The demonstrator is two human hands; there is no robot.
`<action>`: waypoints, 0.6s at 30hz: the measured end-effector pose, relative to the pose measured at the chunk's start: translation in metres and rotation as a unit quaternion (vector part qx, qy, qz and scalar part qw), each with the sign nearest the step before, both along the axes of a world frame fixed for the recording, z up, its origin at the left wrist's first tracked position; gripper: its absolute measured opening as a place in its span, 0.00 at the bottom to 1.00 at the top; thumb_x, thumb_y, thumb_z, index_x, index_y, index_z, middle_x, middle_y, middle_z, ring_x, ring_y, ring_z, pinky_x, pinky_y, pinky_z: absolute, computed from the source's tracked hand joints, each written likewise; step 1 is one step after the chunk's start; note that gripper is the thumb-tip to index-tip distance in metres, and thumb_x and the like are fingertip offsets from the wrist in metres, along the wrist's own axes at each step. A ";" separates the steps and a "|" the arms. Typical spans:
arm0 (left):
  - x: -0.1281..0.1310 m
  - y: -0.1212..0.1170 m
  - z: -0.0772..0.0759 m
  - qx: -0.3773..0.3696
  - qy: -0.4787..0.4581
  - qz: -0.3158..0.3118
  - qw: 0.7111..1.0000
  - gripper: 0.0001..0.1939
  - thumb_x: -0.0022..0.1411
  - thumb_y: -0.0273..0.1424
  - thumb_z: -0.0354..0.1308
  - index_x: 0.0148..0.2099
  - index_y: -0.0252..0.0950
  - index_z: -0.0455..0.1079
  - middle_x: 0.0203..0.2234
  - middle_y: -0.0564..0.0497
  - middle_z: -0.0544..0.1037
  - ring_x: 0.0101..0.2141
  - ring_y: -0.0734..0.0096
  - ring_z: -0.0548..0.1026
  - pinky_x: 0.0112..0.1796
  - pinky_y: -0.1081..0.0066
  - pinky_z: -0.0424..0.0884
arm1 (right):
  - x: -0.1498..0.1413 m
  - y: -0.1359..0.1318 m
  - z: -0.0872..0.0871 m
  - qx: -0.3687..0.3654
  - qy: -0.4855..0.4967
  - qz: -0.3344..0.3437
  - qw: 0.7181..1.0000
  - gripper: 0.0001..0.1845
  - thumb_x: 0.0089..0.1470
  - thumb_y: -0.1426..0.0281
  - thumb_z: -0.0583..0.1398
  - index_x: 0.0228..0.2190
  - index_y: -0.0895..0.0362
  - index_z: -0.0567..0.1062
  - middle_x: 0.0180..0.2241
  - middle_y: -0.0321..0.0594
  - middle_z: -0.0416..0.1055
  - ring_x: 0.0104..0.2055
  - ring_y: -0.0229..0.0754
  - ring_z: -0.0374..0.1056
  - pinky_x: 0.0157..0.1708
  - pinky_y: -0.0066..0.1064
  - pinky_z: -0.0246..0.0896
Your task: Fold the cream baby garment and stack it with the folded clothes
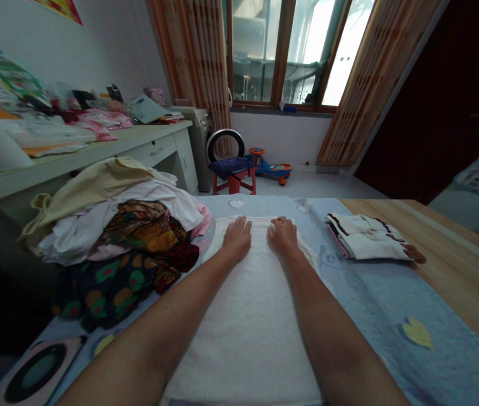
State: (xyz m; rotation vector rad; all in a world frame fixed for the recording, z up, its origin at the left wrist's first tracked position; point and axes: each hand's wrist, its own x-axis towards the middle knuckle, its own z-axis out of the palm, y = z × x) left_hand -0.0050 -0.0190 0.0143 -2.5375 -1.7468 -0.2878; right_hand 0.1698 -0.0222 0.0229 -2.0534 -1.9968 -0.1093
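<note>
A white towel-like cloth (247,316) lies spread flat on a light blue sheet (374,304) in front of me. Both my arms reach out over it. My left hand (237,237) lies flat, palm down, near the cloth's far edge with its fingers stretched out. Right beside it my right hand (282,234) rests palm down on the same cloth, fingers extended. Neither hand holds anything.
A heap of mixed clothes (116,237) sits to the left. A small folded stack of white garments (370,237) lies at the right, by bare wooden boards (455,265). A cluttered desk (95,146) stands at left; a red stool (233,175) and toy car (271,166) stand beyond.
</note>
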 end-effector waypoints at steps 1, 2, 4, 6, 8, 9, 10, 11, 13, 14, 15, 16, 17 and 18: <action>0.001 0.000 -0.002 -0.012 -0.002 -0.024 1.000 0.25 0.69 0.34 0.42 0.66 0.34 0.56 0.67 0.42 0.55 0.66 0.60 0.52 0.63 0.58 0.51 | -0.002 -0.001 0.000 -0.007 -0.003 0.003 1.000 0.19 0.59 0.65 0.53 0.49 0.55 0.73 0.54 0.50 0.66 0.55 0.51 0.60 0.52 0.39 0.55; 0.001 0.000 -0.005 -0.028 -0.004 -0.042 0.999 0.25 0.70 0.36 0.42 0.66 0.35 0.57 0.67 0.42 0.56 0.66 0.61 0.53 0.62 0.59 0.52 | -0.003 -0.002 0.000 -0.015 -0.007 0.003 1.000 0.18 0.59 0.65 0.52 0.47 0.56 0.75 0.52 0.50 0.68 0.53 0.51 0.61 0.50 0.38 0.56; -0.001 0.001 -0.011 -0.047 -0.007 -0.057 0.997 0.27 0.70 0.40 0.41 0.66 0.37 0.56 0.67 0.43 0.57 0.66 0.60 0.54 0.62 0.56 0.53 | -0.004 -0.003 -0.001 -0.022 -0.013 -0.006 1.000 0.17 0.60 0.64 0.53 0.45 0.56 0.75 0.49 0.50 0.69 0.52 0.51 0.62 0.48 0.38 0.57; -0.003 0.001 -0.015 -0.050 -0.013 -0.052 0.997 0.28 0.70 0.43 0.40 0.67 0.38 0.54 0.67 0.44 0.56 0.66 0.59 0.52 0.62 0.53 0.52 | -0.003 -0.004 -0.003 -0.020 -0.014 -0.019 1.000 0.18 0.60 0.63 0.53 0.46 0.56 0.75 0.50 0.50 0.68 0.52 0.52 0.61 0.48 0.38 0.57; -0.004 0.000 -0.015 -0.041 -0.015 -0.048 0.998 0.27 0.70 0.43 0.40 0.67 0.38 0.55 0.67 0.44 0.56 0.66 0.59 0.53 0.62 0.52 0.51 | -0.002 -0.005 -0.005 -0.015 -0.013 -0.029 0.999 0.19 0.61 0.62 0.52 0.47 0.57 0.74 0.51 0.51 0.67 0.52 0.51 0.61 0.48 0.38 0.56; -0.004 -0.002 -0.015 -0.032 -0.015 -0.044 0.998 0.27 0.70 0.42 0.41 0.66 0.38 0.56 0.66 0.43 0.57 0.65 0.58 0.54 0.62 0.53 0.52 | -0.001 -0.005 -0.005 -0.012 -0.012 -0.033 0.999 0.19 0.61 0.62 0.52 0.47 0.57 0.73 0.51 0.51 0.67 0.53 0.51 0.60 0.49 0.39 0.56; -0.004 -0.005 -0.013 -0.017 -0.013 -0.038 0.999 0.26 0.70 0.42 0.43 0.65 0.37 0.58 0.66 0.42 0.59 0.65 0.58 0.55 0.62 0.54 0.53 | -0.001 -0.005 -0.006 -0.009 -0.012 -0.035 0.999 0.19 0.61 0.62 0.51 0.48 0.58 0.73 0.51 0.52 0.67 0.53 0.51 0.60 0.49 0.39 0.55; -0.004 -0.009 -0.011 0.001 -0.011 -0.031 0.999 0.25 0.69 0.40 0.44 0.64 0.36 0.59 0.65 0.41 0.60 0.64 0.57 0.56 0.61 0.55 0.54 | -0.001 -0.006 -0.006 -0.006 -0.012 -0.036 0.999 0.19 0.62 0.62 0.51 0.48 0.58 0.72 0.51 0.52 0.67 0.53 0.51 0.60 0.50 0.39 0.55; -0.005 -0.020 -0.007 0.033 -0.004 -0.025 0.999 0.22 0.69 0.36 0.45 0.61 0.35 0.62 0.64 0.40 0.62 0.62 0.56 0.59 0.59 0.56 0.58 | -0.002 -0.006 -0.007 -0.004 -0.013 -0.037 0.999 0.20 0.62 0.63 0.51 0.48 0.59 0.72 0.52 0.53 0.67 0.53 0.51 0.60 0.50 0.39 0.54; -0.005 -0.027 -0.005 0.043 0.002 -0.028 0.999 0.20 0.69 0.33 0.45 0.60 0.35 0.63 0.63 0.40 0.62 0.61 0.56 0.61 0.58 0.56 0.59 | -0.002 -0.006 -0.007 -0.004 -0.014 -0.038 0.999 0.19 0.62 0.63 0.51 0.48 0.59 0.72 0.52 0.53 0.67 0.54 0.51 0.60 0.51 0.39 0.54; -0.006 -0.034 -0.003 0.044 0.008 -0.034 0.998 0.20 0.69 0.29 0.43 0.59 0.36 0.64 0.63 0.41 0.63 0.60 0.57 0.62 0.57 0.57 0.60 | -0.003 -0.007 -0.007 -0.004 -0.014 -0.038 0.999 0.19 0.62 0.63 0.51 0.48 0.59 0.72 0.52 0.53 0.67 0.54 0.51 0.60 0.51 0.39 0.54; -0.008 -0.041 -0.002 0.038 0.013 -0.037 0.999 0.20 0.68 0.27 0.42 0.58 0.37 0.65 0.63 0.42 0.63 0.59 0.57 0.63 0.56 0.57 0.61 | -0.004 -0.007 -0.007 -0.004 -0.015 -0.040 0.999 0.20 0.62 0.63 0.51 0.48 0.59 0.72 0.52 0.53 0.67 0.54 0.51 0.59 0.51 0.39 0.54; -0.009 -0.048 -0.001 0.026 0.016 -0.036 0.999 0.20 0.68 0.27 0.42 0.58 0.38 0.65 0.62 0.43 0.64 0.59 0.57 0.64 0.55 0.57 0.62 | -0.004 -0.007 -0.007 -0.004 -0.016 -0.041 0.999 0.20 0.62 0.63 0.51 0.48 0.60 0.72 0.52 0.53 0.67 0.54 0.51 0.59 0.51 0.39 0.54; -0.011 -0.054 -0.002 0.009 0.015 -0.030 0.999 0.20 0.69 0.29 0.42 0.59 0.38 0.64 0.62 0.43 0.64 0.59 0.57 0.63 0.56 0.56 0.62 | -0.005 -0.008 -0.006 -0.003 -0.016 -0.042 0.999 0.20 0.62 0.63 0.51 0.48 0.60 0.72 0.52 0.53 0.67 0.54 0.51 0.59 0.51 0.39 0.54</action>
